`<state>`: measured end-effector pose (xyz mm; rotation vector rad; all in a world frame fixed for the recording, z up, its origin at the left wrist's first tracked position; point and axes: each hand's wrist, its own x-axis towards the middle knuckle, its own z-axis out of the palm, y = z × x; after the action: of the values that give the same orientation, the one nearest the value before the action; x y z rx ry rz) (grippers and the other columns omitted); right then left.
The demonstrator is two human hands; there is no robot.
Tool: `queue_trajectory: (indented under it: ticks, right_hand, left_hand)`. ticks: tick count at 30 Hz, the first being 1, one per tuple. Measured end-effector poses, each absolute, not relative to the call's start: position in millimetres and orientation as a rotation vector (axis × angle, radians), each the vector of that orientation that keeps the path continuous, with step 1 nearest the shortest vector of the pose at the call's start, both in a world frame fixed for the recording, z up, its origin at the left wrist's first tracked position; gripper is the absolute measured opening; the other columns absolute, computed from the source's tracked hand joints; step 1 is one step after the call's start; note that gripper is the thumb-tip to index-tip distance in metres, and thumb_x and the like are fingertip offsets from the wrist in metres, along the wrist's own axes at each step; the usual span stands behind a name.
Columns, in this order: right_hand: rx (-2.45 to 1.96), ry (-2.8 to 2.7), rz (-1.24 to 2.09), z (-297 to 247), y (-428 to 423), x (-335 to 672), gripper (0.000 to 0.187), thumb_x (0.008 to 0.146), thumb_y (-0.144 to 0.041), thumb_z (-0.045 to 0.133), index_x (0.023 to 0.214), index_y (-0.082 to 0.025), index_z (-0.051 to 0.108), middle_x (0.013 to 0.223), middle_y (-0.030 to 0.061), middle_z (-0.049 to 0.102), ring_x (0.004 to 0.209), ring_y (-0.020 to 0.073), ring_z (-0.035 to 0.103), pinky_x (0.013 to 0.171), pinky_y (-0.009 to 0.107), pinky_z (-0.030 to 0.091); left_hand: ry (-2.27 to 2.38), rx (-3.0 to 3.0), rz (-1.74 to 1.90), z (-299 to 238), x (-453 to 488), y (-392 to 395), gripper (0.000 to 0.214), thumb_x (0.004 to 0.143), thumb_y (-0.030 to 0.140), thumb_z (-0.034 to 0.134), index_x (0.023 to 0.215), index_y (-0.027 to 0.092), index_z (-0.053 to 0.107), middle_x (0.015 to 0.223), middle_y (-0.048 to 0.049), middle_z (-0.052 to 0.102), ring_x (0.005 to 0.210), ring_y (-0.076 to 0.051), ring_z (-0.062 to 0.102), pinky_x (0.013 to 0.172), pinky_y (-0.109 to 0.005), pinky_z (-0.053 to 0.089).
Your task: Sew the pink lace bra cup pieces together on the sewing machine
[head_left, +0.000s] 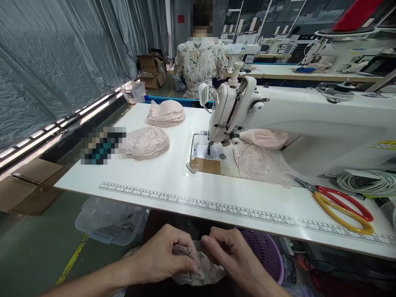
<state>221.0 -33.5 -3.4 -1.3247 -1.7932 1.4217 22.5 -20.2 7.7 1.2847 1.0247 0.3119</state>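
Observation:
Below the table's front edge, a pale pink lace fabric piece (202, 270) is bunched between my hands. My left hand (168, 253) is closed on its left side, thumb pressing the gathered lace against the fingers. On the other side my right hand (230, 251) is curled, with thumb and fingers drawn together at the fabric's right edge; its fingertips are partly hidden. Above them stands a white sewing machine (229, 111), its presser foot (209, 149) over the needle plate. More pink lace (258, 163) lies under the machine's arm.
Two stacks of lace pieces, a nearer one (148, 142) and a farther one (166, 113), rest on the white table (148, 177). Scissors (343, 206) lie at right by a coiled cable (368, 181). Below are a purple basket (266, 251) and clear bin (108, 220). A person (199, 62) is ahead.

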Motion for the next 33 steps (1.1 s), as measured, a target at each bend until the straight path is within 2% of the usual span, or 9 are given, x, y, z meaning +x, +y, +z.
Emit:
queue_trajectory:
  ticks: [4,7,10,15,17,19,22,26,33]
  right_hand:
    - [-1.164,-1.746,1.607,0.5,-34.2,228.0,0.032,0.092,-0.050,0.043,0.084,-0.019,0.052,0.062,-0.0049,0.043,0.055,0.0107,0.037,0.050,0.022,0.029]
    - [-1.073,-1.698,1.684,2.3,-34.2,231.0,0.046,0.081,-0.053,0.061,0.115,-0.024,0.047,0.080,-0.0017,0.055,0.065,0.0132,0.047,0.057,0.023,0.037]
    - [-1.233,-1.738,1.585,0.5,-32.9,229.7,0.042,0.075,-0.033,0.072,0.111,-0.025,0.050,0.075,-0.0041,0.056,0.066,0.0130,0.050,0.061,0.023,0.038]
    - [-1.331,-1.847,1.545,6.8,-28.1,230.2,0.016,0.082,-0.022,0.059,0.097,-0.023,0.054,0.063,-0.0063,0.056,0.061,0.0122,0.051,0.058,0.021,0.039]
    - [-1.343,-1.959,1.547,14.2,-25.4,230.7,0.018,0.083,-0.019,0.058,0.100,-0.024,0.053,0.072,-0.0051,0.064,0.071,0.0136,0.055,0.069,0.023,0.042]
    - [-1.329,-2.091,1.559,21.4,-22.1,229.4,0.023,0.084,-0.015,0.057,0.104,-0.025,0.052,0.080,-0.0043,0.067,0.079,0.0147,0.056,0.075,0.024,0.042]
    - [-1.252,-2.217,1.577,28.6,-17.6,226.2,0.031,0.083,-0.013,0.055,0.110,-0.025,0.050,0.084,-0.0021,0.066,0.081,0.0154,0.057,0.072,0.024,0.043]
    - [-1.232,-2.224,1.599,35.3,-17.4,230.9,0.037,0.084,-0.017,0.056,0.118,-0.027,0.045,0.093,0.0003,0.063,0.081,0.0155,0.056,0.071,0.024,0.043]
    - [-1.382,-2.193,1.608,40.7,-22.0,245.9,0.014,0.084,-0.021,0.061,0.095,-0.026,0.054,0.094,-0.0014,0.060,0.089,0.0167,0.054,0.074,0.026,0.041]
  left_hand:
    - [1.101,1.230,0.323,5.6,18.7,-17.5,0.014,0.068,0.024,0.072,0.067,0.011,0.068,0.058,0.0019,0.060,0.057,-0.011,0.052,0.053,-0.018,0.039]
    - [1.120,1.263,0.325,6.5,20.0,-14.0,0.018,0.071,0.028,0.070,0.068,0.011,0.066,0.058,0.0027,0.056,0.057,-0.010,0.048,0.053,-0.018,0.036]
    - [1.100,1.354,0.331,5.8,18.0,-10.7,0.026,0.078,0.036,0.065,0.068,0.012,0.063,0.058,0.0034,0.050,0.057,-0.009,0.044,0.052,-0.018,0.032]
    - [1.087,1.572,0.216,-9.2,-22.4,-15.8,0.052,0.094,0.048,0.033,0.064,0.015,0.058,0.054,0.0030,0.041,0.052,-0.010,0.037,0.048,-0.020,0.028]
    - [1.168,1.792,0.153,-12.1,-40.4,-23.7,0.037,0.095,0.039,0.036,0.086,0.019,0.065,0.067,-0.0014,0.056,0.069,-0.016,0.052,0.060,-0.023,0.040]
    - [1.203,1.977,0.241,-6.7,-45.7,-31.2,0.031,0.091,0.029,0.041,0.116,0.025,0.058,0.102,-0.0067,0.063,0.095,-0.023,0.056,0.079,-0.030,0.045]
    - [1.054,1.892,0.259,11.1,-25.7,-30.4,0.048,0.088,0.019,0.046,0.132,0.035,0.037,0.139,-0.0032,0.043,0.121,-0.022,0.045,0.100,-0.034,0.037]
    - [0.777,1.604,0.394,18.2,16.2,-8.4,0.055,0.066,0.028,0.078,0.105,0.024,0.040,0.112,-0.0030,0.053,0.103,-0.021,0.053,0.089,-0.031,0.043]
    - [0.719,1.400,0.378,6.3,30.6,-2.8,0.044,0.064,0.018,0.079,0.090,0.021,0.043,0.083,0.0051,0.052,0.073,-0.011,0.045,0.066,-0.022,0.036]
